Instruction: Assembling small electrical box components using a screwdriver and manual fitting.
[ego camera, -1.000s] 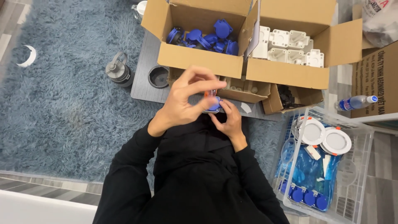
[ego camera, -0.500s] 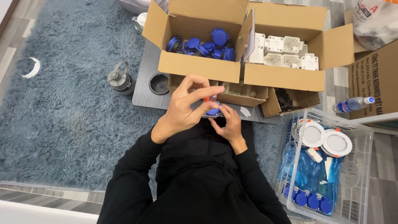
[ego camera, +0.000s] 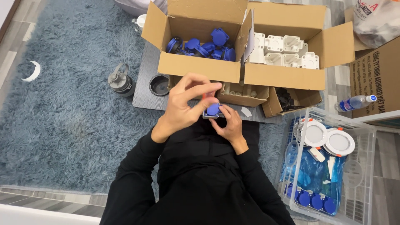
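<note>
Blue socket sits just near the grey table, gripped between left hand and right hand; assembly seems underway, and next probably needs firm, aligned pressing.

Single head-worn view, looking steeply down from close above, lap, low table, rug
</note>
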